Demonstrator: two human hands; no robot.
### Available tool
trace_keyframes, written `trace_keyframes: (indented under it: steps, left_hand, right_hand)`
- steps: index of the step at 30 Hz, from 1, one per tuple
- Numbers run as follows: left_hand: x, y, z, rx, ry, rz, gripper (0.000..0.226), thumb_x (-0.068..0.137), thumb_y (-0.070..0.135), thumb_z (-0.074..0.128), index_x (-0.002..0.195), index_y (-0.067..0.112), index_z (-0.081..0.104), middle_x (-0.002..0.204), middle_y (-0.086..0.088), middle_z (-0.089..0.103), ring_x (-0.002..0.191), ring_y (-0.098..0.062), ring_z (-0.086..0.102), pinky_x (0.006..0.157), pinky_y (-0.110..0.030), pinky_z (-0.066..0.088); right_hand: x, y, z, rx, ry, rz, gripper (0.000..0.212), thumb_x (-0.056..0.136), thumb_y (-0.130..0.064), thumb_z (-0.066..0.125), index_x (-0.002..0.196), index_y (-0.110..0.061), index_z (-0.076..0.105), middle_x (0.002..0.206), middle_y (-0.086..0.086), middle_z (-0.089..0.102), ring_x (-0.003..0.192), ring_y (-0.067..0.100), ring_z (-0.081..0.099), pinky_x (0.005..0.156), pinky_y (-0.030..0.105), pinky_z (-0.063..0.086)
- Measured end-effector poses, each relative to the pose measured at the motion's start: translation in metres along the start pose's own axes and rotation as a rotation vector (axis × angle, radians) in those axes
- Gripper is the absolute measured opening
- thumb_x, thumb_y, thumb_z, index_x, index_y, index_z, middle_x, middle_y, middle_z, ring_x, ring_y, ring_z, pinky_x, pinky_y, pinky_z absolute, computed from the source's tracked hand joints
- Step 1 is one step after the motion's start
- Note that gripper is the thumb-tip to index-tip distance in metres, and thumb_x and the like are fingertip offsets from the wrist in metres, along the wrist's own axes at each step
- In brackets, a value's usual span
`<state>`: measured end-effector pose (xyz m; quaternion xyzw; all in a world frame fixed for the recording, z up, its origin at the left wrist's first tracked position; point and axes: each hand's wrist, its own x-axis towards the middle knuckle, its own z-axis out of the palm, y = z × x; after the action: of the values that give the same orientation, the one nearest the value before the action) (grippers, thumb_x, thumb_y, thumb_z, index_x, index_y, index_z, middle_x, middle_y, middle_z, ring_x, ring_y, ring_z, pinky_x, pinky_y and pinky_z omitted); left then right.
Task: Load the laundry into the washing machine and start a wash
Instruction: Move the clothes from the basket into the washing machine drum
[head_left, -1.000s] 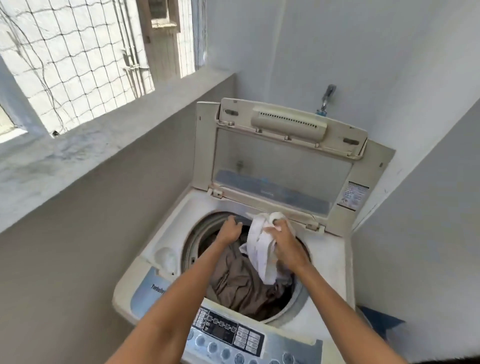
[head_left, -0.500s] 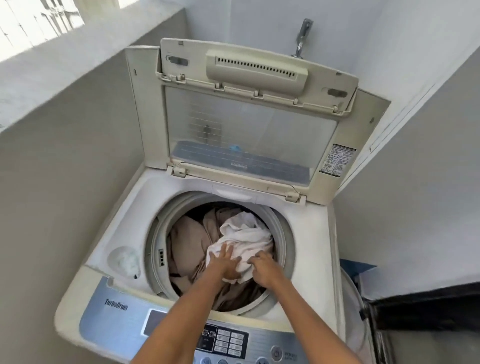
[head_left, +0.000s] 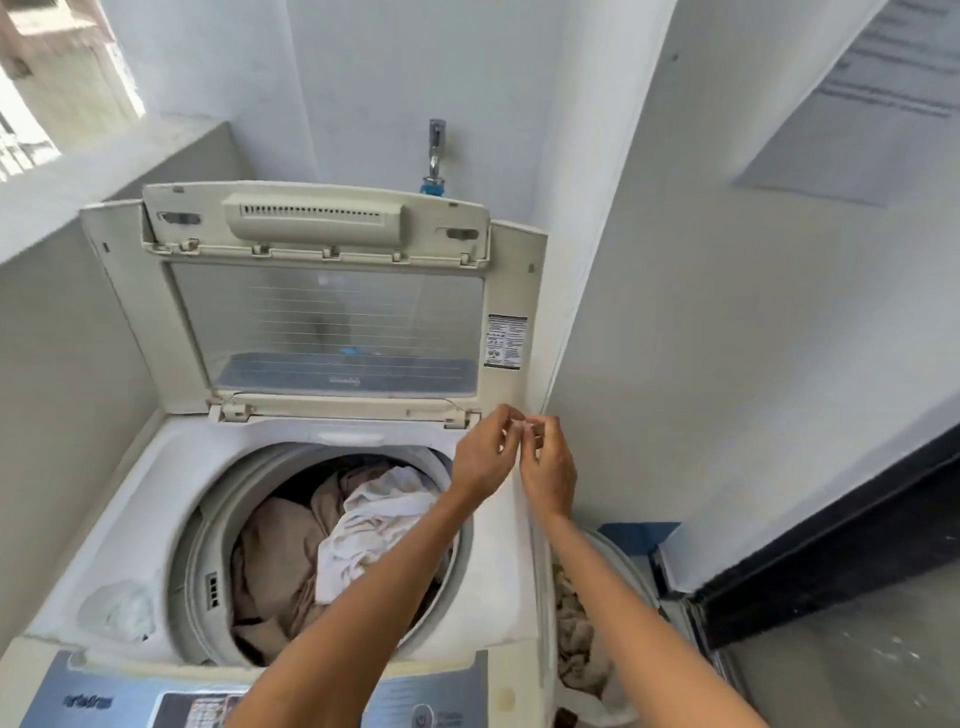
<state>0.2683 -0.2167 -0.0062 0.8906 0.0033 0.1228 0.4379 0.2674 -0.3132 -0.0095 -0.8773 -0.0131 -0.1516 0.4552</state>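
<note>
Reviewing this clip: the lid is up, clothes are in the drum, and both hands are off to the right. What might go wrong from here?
1. Both hands meet over something small and pale, too small to identify; it may drop into the open drum.
2. The white cloth is heaped high on the beige laundry, so the load might sit unevenly.
3. More clothes seem left in the basket beside the machine; starting now could leave them unwashed.

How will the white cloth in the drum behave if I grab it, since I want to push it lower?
The white cloth lies crumpled in soft folds over the beige laundry, so it is probably floppy and light. Pushed, it would likely bunch and sink rather than slide. It looks dry, so probably not slippery.
</note>
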Motion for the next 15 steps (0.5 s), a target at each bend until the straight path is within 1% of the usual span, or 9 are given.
trace_keyframes:
  steps: [2,4,6,7,9,11,13,15]
  left_hand:
    - [0.005,0.03,0.038,0.001,-0.082,0.011,0.016,0.097,0.033,0.04,0.101,0.023,0.052,0.092,0.001,0.068,0.082,-0.019,0.062,0.068,-0.033,0.045]
    - [0.002,0.049,0.084,0.017,-0.171,-0.007,0.019,0.098,0.032,0.041,0.103,0.019,0.053,0.094,-0.002,0.069,0.085,-0.024,0.064,0.069,-0.036,0.048]
    - [-0.008,0.055,0.13,0.054,-0.283,-0.07,0.021,0.097,0.035,0.041,0.103,0.02,0.054,0.096,-0.004,0.07,0.088,-0.025,0.065,0.073,-0.039,0.05]
    - [-0.012,0.054,0.155,0.072,-0.327,-0.112,0.02,0.096,0.035,0.04,0.102,0.021,0.054,0.097,-0.005,0.069,0.09,-0.026,0.064,0.074,-0.039,0.05]
    - [-0.024,0.042,0.206,0.099,-0.39,-0.211,0.019,0.096,0.028,0.039,0.103,0.02,0.055,0.102,-0.007,0.069,0.095,-0.027,0.063,0.075,-0.038,0.048]
    - [-0.041,0.018,0.25,0.122,-0.437,-0.319,0.022,0.097,0.022,0.038,0.106,0.017,0.057,0.107,-0.007,0.068,0.097,-0.025,0.062,0.076,-0.036,0.047]
    - [-0.063,-0.015,0.294,0.147,-0.445,-0.449,0.023,0.098,0.022,0.038,0.107,0.017,0.058,0.105,-0.005,0.067,0.095,-0.023,0.062,0.075,-0.033,0.047]
    - [-0.086,-0.049,0.329,0.15,-0.438,-0.6,0.022,0.098,0.025,0.039,0.102,0.017,0.059,0.1,-0.005,0.067,0.093,-0.024,0.063,0.072,-0.031,0.046]
  right_hand:
    - [0.011,0.025,-0.029,0.059,0.046,0.103,0.012,0.097,-0.022,0.048,0.103,-0.012,0.053,0.095,0.003,0.067,0.082,0.024,0.062,0.063,0.033,0.046]
    - [0.015,0.063,-0.058,0.062,0.05,0.209,0.009,0.097,-0.019,0.047,0.1,-0.012,0.052,0.09,0.004,0.065,0.076,0.022,0.059,0.058,0.03,0.039]
    - [0.012,0.108,-0.081,0.032,0.007,0.314,0.007,0.097,-0.017,0.047,0.098,-0.012,0.053,0.089,0.007,0.066,0.072,0.02,0.054,0.055,0.029,0.031]
    - [0.008,0.132,-0.09,0.026,-0.027,0.362,0.007,0.097,-0.015,0.048,0.097,-0.011,0.054,0.088,0.008,0.066,0.072,0.02,0.054,0.055,0.029,0.03]
    - [-0.003,0.184,-0.1,0.001,-0.104,0.443,0.007,0.096,-0.013,0.049,0.095,-0.013,0.055,0.086,0.004,0.063,0.078,0.025,0.059,0.058,0.028,0.033]
    - [-0.019,0.232,-0.1,-0.026,-0.164,0.509,0.009,0.096,-0.012,0.049,0.094,-0.015,0.057,0.086,0.0,0.06,0.083,0.026,0.061,0.057,0.027,0.033]
    - [-0.038,0.284,-0.088,-0.029,-0.233,0.601,0.01,0.095,-0.01,0.05,0.096,-0.009,0.06,0.091,0.006,0.063,0.086,0.026,0.061,0.058,0.024,0.032]
    - [-0.057,0.332,-0.072,-0.037,-0.314,0.693,0.013,0.096,-0.01,0.049,0.099,-0.006,0.061,0.094,0.01,0.065,0.089,0.028,0.062,0.062,0.024,0.033]
